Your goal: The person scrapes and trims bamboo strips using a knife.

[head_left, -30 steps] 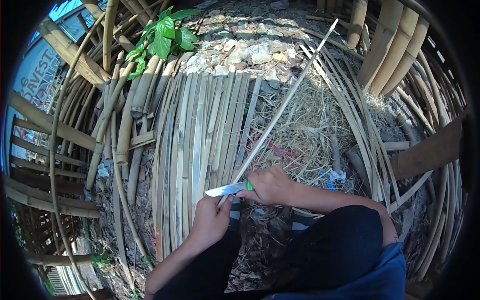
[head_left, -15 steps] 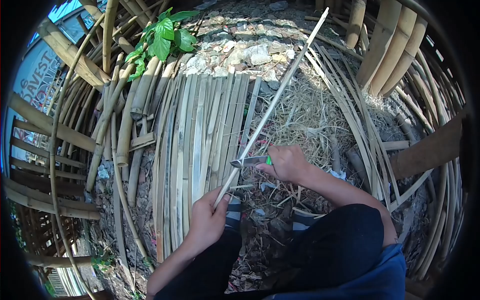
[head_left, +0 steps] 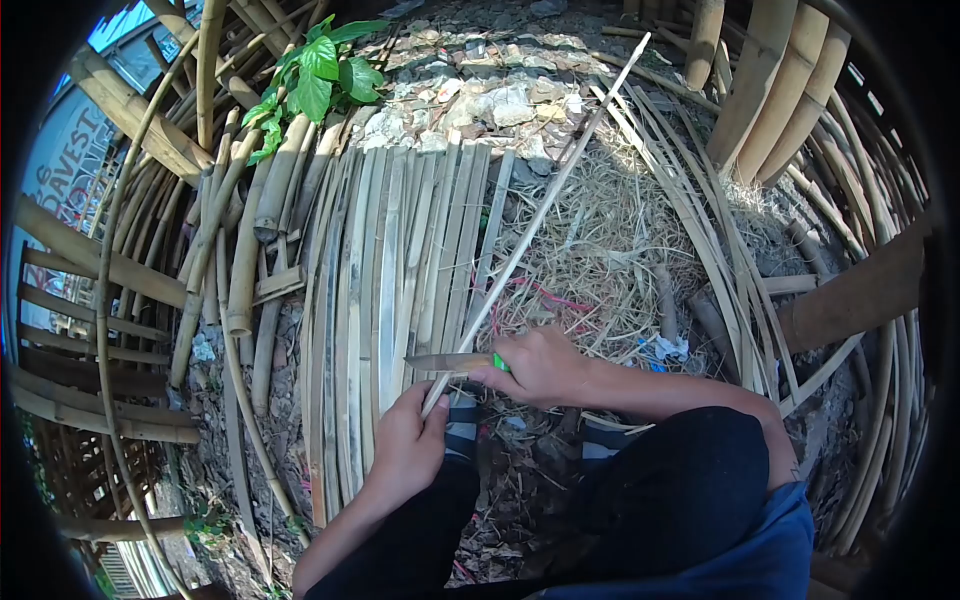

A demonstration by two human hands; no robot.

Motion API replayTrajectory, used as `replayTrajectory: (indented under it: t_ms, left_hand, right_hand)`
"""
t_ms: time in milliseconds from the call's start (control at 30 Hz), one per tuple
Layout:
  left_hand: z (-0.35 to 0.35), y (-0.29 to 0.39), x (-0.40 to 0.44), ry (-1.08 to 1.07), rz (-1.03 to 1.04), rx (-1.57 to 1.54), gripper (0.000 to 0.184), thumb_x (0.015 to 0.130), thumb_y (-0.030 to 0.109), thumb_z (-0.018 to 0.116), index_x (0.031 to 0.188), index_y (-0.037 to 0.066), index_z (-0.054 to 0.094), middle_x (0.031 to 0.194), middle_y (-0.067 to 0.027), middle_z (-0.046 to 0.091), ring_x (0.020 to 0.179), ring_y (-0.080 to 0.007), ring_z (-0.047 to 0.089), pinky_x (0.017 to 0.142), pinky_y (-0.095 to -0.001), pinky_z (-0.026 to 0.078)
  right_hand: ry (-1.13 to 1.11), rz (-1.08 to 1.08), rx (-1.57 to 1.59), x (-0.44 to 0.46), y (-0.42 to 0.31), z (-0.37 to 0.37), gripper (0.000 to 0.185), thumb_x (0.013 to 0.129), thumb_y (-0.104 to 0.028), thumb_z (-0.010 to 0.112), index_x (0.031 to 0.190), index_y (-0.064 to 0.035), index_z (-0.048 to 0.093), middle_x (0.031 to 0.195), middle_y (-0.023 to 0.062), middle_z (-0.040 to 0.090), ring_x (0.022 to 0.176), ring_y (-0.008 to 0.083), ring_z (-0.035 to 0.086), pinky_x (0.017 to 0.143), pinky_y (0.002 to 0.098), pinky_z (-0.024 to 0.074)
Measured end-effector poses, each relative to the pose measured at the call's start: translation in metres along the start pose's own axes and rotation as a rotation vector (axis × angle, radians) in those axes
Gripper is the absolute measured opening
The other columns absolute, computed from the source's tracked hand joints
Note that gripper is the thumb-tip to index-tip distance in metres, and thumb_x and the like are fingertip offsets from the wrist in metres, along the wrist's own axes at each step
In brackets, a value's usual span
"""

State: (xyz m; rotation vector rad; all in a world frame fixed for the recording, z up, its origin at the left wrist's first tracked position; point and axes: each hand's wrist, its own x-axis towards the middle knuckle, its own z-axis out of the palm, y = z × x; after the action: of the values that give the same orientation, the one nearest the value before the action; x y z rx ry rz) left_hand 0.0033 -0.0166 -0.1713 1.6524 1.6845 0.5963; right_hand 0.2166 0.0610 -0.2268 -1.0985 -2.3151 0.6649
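Observation:
A long, thin bamboo strip [head_left: 545, 205] slants from my lap up toward the far right. My left hand [head_left: 408, 445] is closed round its near end. In my right hand [head_left: 540, 367] is a knife [head_left: 445, 362] with a green handle, its blade pointing left. The blade lies across the strip just above my left fingers. Most of the handle is hidden inside my right fist. Left of the strip, many flat bamboo slats [head_left: 400, 260] lie side by side on the ground.
Pale shavings [head_left: 620, 240] cover the ground to the right of the strip. Long bamboo strips [head_left: 700, 200] lie beyond them. Thick bamboo poles [head_left: 765, 90] stand at the far right, and more poles [head_left: 245, 250] lean at left near a leafy green plant [head_left: 318, 80].
My right hand has drawn the knife down along the strip, toward my left hand and me. My left hand stays almost in place on the strip.

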Motion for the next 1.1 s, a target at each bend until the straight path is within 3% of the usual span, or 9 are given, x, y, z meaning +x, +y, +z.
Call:
replayTrajectory:
  t_ms: [200,267,400,533,633,700,800,933,1100]
  left_hand:
    - [-0.007,0.015,-0.002,0.026,-0.104,0.142,0.028,0.1,0.017,0.055,0.116,-0.006,0.059,0.091,-0.0277,0.065,0.085,-0.046,0.064,0.075,-0.0504,0.049]
    - [-0.009,0.012,-0.003,0.044,-0.114,0.159,0.028,0.1,0.016,0.055,0.116,-0.006,0.058,0.093,-0.0285,0.065,0.086,-0.0469,0.064,0.076,-0.0513,0.048]
    - [-0.007,0.004,-0.004,0.103,-0.054,0.197,0.028,0.1,0.015,0.055,0.117,-0.007,0.057,0.096,-0.03,0.064,0.089,-0.0481,0.063,0.078,-0.0522,0.048]
    - [-0.009,0.004,-0.006,0.123,-0.076,0.223,0.028,0.1,0.015,0.055,0.117,-0.008,0.057,0.096,-0.0302,0.064,0.089,-0.0486,0.063,0.078,-0.0528,0.048]
    - [-0.009,0.001,-0.003,0.075,-0.08,0.201,0.028,0.1,0.015,0.055,0.119,-0.007,0.057,0.092,-0.0285,0.064,0.085,-0.0458,0.064,0.076,-0.0512,0.048]
    - [-0.009,0.004,-0.003,0.029,-0.082,0.119,0.026,0.103,0.019,0.053,0.115,-0.004,0.059,0.071,-0.0171,0.056,0.062,-0.0233,0.056,0.061,-0.0392,0.043]
    - [-0.005,0.019,-0.005,0.025,-0.063,0.045,0.025,0.102,0.016,0.054,0.116,-0.004,0.058,0.077,-0.0217,0.062,0.065,-0.0337,0.061,0.064,-0.0423,0.047]
    - [0.002,0.011,-0.006,-0.028,0.004,0.019,0.022,0.103,0.016,0.053,0.111,-0.003,0.059,0.071,-0.0192,0.059,0.058,-0.0294,0.057,0.058,-0.0414,0.045]
    - [0.0,0.017,-0.006,-0.066,-0.036,-0.033,0.022,0.105,0.015,0.05,0.095,-0.003,0.055,0.062,-0.0145,0.055,0.052,-0.0236,0.053,0.052,-0.0394,0.042]
  right_hand:
    - [0.116,0.064,0.011,0.01,0.015,-0.013,0.065,0.101,-0.053,0.048,0.071,0.0024,0.062,0.059,0.0227,0.062,0.055,0.0399,0.065,0.055,0.0496,0.0534]
    - [0.144,0.25,-0.075,0.019,0.035,-0.032,0.066,0.102,-0.053,0.044,0.072,0.0026,0.063,0.059,0.0224,0.062,0.057,0.04,0.066,0.056,0.0493,0.0537]
    - [0.091,0.286,-0.142,0.022,0.057,-0.038,0.069,0.103,-0.055,0.039,0.075,0.0028,0.065,0.06,0.0222,0.063,0.058,0.0404,0.066,0.057,0.0498,0.0533]
    - [0.223,0.415,-0.05,0.024,0.088,-0.063,0.074,0.103,-0.057,0.036,0.078,0.0047,0.067,0.058,0.0224,0.061,0.056,0.0402,0.065,0.056,0.0496,0.0512]
    - [0.237,0.421,-0.043,0.021,0.079,-0.072,0.072,0.103,-0.056,0.04,0.08,0.0063,0.068,0.057,0.0222,0.061,0.057,0.0406,0.065,0.056,0.0497,0.0501]
    - [0.184,0.421,0.106,0.015,0.065,-0.052,0.064,0.103,-0.051,0.044,0.082,0.0056,0.065,0.06,0.0227,0.062,0.06,0.0407,0.066,0.057,0.0501,0.0502]
    - [0.225,0.094,0.165,-0.001,0.025,-0.021,0.051,0.102,-0.044,0.05,0.083,0.0029,0.057,0.06,0.0199,0.061,0.055,0.04,0.064,0.052,0.0484,0.0491]
    - [0.224,-0.248,-0.054,-0.007,0.019,0.011,0.047,0.099,-0.043,0.057,0.081,0.0006,0.055,0.058,0.0152,0.059,0.046,0.0349,0.06,0.043,0.0448,0.0464]
    - [0.363,-0.253,-0.198,-0.002,0.028,0.009,0.046,0.097,-0.044,0.06,0.08,-0.0013,0.055,0.056,0.0131,0.058,0.044,0.0311,0.06,0.04,0.0422,0.0464]
